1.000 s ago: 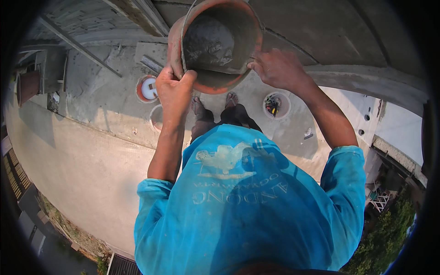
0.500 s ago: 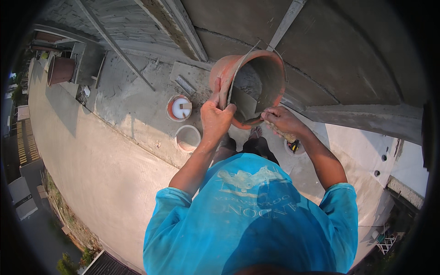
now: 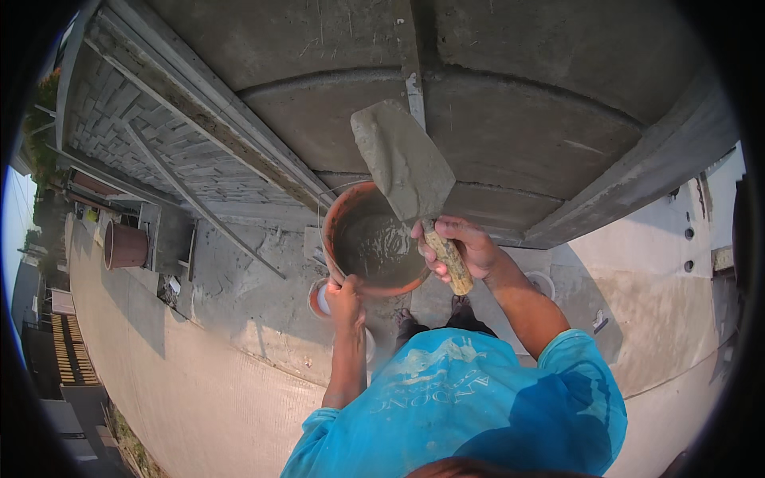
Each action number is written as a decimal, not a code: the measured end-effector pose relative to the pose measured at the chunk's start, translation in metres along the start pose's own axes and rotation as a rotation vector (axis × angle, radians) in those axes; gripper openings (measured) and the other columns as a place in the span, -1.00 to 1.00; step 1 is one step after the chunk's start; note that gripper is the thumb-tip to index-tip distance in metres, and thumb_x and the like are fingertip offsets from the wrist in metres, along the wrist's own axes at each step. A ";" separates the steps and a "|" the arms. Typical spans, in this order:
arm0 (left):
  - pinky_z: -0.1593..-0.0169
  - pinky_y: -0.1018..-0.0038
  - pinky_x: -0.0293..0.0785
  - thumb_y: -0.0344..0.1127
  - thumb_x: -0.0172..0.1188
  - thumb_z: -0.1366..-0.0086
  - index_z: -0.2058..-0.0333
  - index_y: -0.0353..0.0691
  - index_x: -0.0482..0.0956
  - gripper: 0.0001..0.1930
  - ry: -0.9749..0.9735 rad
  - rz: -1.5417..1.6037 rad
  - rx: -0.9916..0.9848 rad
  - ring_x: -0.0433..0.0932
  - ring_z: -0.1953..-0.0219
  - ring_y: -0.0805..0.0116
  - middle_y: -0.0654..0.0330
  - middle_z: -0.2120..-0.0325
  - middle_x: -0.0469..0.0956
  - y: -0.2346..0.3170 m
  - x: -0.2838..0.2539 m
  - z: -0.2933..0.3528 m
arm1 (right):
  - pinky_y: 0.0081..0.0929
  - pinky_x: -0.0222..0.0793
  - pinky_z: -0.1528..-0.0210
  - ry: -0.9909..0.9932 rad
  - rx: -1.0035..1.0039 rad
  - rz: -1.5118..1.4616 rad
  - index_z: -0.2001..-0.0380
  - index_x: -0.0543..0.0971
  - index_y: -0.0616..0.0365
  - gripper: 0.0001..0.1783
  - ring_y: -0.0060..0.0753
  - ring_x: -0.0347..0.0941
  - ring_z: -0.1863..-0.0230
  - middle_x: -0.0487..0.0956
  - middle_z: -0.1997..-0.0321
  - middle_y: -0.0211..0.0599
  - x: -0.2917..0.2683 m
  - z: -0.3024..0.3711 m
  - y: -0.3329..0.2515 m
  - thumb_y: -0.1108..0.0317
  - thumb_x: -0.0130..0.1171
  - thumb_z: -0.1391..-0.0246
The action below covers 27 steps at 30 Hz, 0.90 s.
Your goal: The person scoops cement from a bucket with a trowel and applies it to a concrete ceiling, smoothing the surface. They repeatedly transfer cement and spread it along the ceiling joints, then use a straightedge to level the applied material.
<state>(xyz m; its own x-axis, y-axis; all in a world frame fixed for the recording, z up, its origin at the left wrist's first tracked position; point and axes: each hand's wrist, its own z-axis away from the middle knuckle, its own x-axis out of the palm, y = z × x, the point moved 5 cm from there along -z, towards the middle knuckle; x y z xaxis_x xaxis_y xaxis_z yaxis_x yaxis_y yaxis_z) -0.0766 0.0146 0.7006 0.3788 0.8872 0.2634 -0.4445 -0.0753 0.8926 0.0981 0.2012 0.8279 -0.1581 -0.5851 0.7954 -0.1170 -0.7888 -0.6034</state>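
Observation:
My right hand (image 3: 472, 248) is closed round the worn, yellowish handle of a trowel (image 3: 448, 259), raised beside the wall. Grey wet mortar (image 3: 398, 159) covers the trowel's broad blade. Left of and below the blade is an orange bucket (image 3: 390, 289), its mouth turned up toward me, with wet grey mortar (image 3: 374, 248) inside. My left hand (image 3: 346, 301) grips the bucket's near left rim. Part of the bucket's far rim is hidden behind the loaded blade.
A grey plastered wall (image 3: 526, 131) with grooves rises ahead. A slanting pole (image 3: 199, 199) leans at the left, near a brown pot (image 3: 126, 244). A small pail (image 3: 317, 299) stands partly behind my left hand, and another pail (image 3: 542, 283) is beyond my right forearm.
The trowel has come up out of the bucket, carrying mortar on its blade. The bucket has tipped back more upright and shifted left in view. My left hand now holds it lower on the rim.

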 end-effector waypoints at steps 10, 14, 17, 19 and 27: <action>0.56 0.55 0.39 -0.58 0.08 -0.12 0.30 -0.26 0.45 -0.85 0.006 -0.020 0.022 0.48 0.58 0.47 0.25 0.52 0.49 -0.001 -0.040 0.007 | -0.40 0.51 0.33 0.635 -1.110 0.860 -0.02 0.55 0.28 -0.49 -0.46 0.55 0.36 0.60 0.25 -0.24 0.092 -0.039 -0.252 0.01 0.12 -0.29; 0.65 0.56 0.31 -0.59 0.07 -0.12 0.31 -0.25 0.45 -0.84 0.016 -0.026 -0.013 0.41 0.68 0.49 0.27 0.57 0.45 0.005 -0.033 0.016 | -0.04 0.48 0.06 1.046 -1.457 1.329 -0.04 0.54 0.28 -0.46 0.04 0.58 0.13 0.61 0.14 0.04 0.116 -0.056 -0.310 0.01 0.14 -0.24; 0.69 0.56 0.26 -0.58 0.06 -0.12 0.31 -0.26 0.44 -0.85 0.076 0.047 0.067 0.37 0.71 0.51 0.28 0.58 0.44 -0.002 -0.044 0.014 | 0.02 0.46 0.03 1.165 -1.501 1.456 -0.04 0.54 0.28 -0.44 0.15 0.57 0.08 0.62 0.14 0.06 0.135 -0.073 -0.319 -0.01 0.17 -0.21; 0.69 0.55 0.26 -0.57 0.05 -0.13 0.32 -0.27 0.43 -0.87 0.052 0.015 0.046 0.37 0.71 0.50 0.28 0.59 0.42 -0.002 -0.045 0.016 | 0.01 0.47 0.03 1.224 -1.496 1.492 -0.05 0.54 0.27 -0.43 0.15 0.56 0.06 0.63 0.13 0.05 0.140 -0.080 -0.319 -0.02 0.19 -0.20; 0.70 0.54 0.27 -0.54 0.05 -0.14 0.34 -0.27 0.42 -0.91 0.054 -0.012 0.019 0.37 0.72 0.48 0.26 0.62 0.40 0.003 -0.045 0.015 | -0.02 0.49 0.02 1.226 -1.479 1.474 -0.04 0.56 0.24 -0.46 0.15 0.57 0.03 0.62 0.08 0.04 0.154 -0.086 -0.311 0.00 0.20 -0.19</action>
<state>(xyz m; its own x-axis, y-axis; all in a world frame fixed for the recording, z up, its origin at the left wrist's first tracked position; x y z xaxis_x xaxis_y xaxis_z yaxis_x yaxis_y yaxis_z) -0.0830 -0.0327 0.6964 0.3390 0.9114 0.2332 -0.4245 -0.0730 0.9025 0.0261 0.3730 1.1332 -0.9341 0.3538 -0.0487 0.3189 0.7649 -0.5597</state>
